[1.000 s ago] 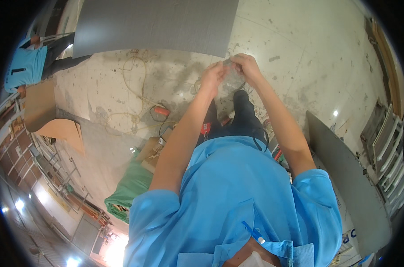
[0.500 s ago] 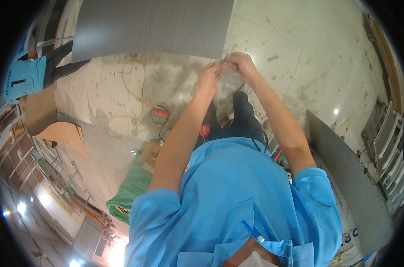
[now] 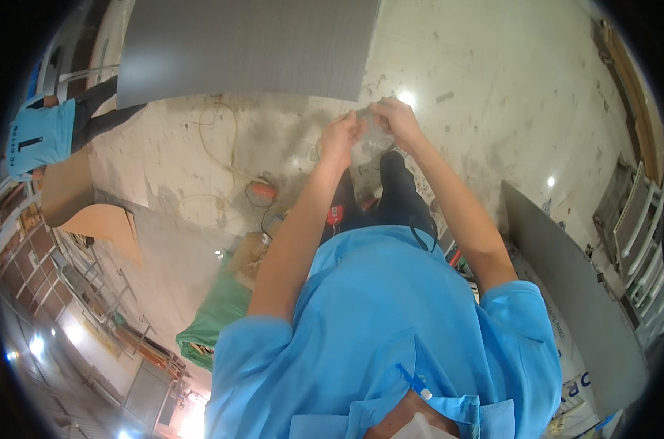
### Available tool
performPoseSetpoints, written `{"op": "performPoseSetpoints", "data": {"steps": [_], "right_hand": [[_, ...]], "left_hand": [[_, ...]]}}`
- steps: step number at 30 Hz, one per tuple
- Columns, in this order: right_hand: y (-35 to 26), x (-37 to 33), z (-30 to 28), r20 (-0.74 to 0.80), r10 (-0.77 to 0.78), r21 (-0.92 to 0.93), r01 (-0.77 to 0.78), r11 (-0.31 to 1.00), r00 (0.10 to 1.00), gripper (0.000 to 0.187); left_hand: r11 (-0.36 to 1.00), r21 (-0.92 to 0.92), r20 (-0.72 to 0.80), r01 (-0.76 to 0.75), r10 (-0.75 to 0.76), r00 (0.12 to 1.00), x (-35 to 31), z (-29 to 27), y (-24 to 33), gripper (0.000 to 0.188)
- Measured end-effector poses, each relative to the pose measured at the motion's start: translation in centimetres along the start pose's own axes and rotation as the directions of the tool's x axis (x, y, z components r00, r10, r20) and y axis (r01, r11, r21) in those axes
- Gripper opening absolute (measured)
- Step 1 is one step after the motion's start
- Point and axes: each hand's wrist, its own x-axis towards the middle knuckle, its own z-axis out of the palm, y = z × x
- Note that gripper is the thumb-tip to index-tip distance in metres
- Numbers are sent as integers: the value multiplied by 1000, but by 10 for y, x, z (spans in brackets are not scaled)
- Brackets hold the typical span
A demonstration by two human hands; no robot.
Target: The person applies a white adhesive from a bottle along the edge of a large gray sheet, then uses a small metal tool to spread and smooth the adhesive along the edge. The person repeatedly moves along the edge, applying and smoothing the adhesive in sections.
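Observation:
My left hand (image 3: 341, 137) and my right hand (image 3: 395, 121) are raised side by side in front of me, fingers closed in a pinch. Between them hangs a crumpled piece of clear plastic film (image 3: 378, 137), which both hands appear to grip by its upper edge. A small greyish bit shows between the fingertips, too blurred to name. Just beyond my hands is the near right corner of a large dark grey panel (image 3: 248, 51). My fingertips look apart from the panel.
At the far left stands another person (image 3: 43, 139) in a light blue shirt, beside the panel. An orange tool (image 3: 265, 190) with a cord lies on the stained floor. Green cloth (image 3: 219, 311) covers something to my left. A grey sheet (image 3: 573, 285) leans at my right.
Both hands have come slightly nearer to me, with a slightly wider gap between the fingertips. The film stays between them. The panel's corner now sits a little further left in view.

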Motion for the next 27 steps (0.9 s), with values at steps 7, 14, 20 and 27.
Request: {"op": "performPoseSetpoints", "data": {"steps": [7, 14, 20, 27], "right_hand": [[21, 23, 3, -5, -36, 56, 36, 998, 999, 14], [29, 22, 8, -23, -33, 118, 36, 992, 999, 13], [11, 2, 22, -36, -149, 239, 154, 959, 988, 13], [-13, -13, 14, -9, -201, -12, 200, 980, 980, 17]], "left_hand": [[999, 25, -1, -29, 29, 1000, 23, -12, 3, 27], [997, 76, -28, -29, 31, 999, 23, -10, 11, 28], [977, 66, 32, -203, 202, 979, 9, -7, 23, 29], [959, 135, 115, -250, 235, 965, -8, -8, 27, 25]]}}
